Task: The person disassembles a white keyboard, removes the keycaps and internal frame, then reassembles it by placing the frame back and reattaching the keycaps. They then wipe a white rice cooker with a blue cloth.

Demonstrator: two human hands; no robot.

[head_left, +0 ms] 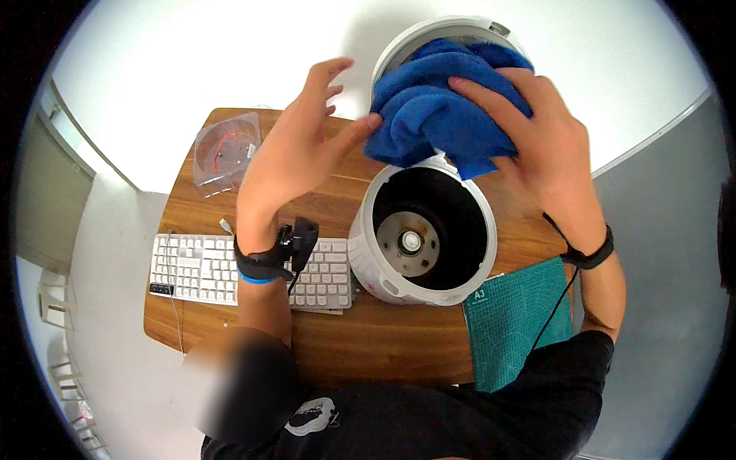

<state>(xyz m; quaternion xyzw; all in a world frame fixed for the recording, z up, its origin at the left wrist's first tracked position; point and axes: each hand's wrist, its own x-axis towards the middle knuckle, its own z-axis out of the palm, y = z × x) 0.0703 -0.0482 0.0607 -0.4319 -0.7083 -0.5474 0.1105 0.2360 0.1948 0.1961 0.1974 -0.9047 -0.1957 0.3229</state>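
Observation:
A white rice cooker (pixel 362 222) stands on the wooden table with its lid (pixel 429 29) raised at the back. Its inside is dark, with a round metal plate at the bottom and no inner pot. My right hand (pixel 548 142) grips a bunched blue cloth (pixel 445 107) against the inner side of the lid, which the cloth largely covers. To the left of the cloth, my left hand (pixel 295 142) is open with fingers apart. Its thumb tip reaches the cloth's edge; whether it touches is hard to tell.
A white keyboard (pixel 195 268) with a cable lies left of the cooker, partly under my left forearm. Behind it is a clear plastic case (pixel 228 153) with a red strand. A green cutting mat (pixel 517 322) lies at the right. The wooden table (pixel 383 345) stands against a white wall.

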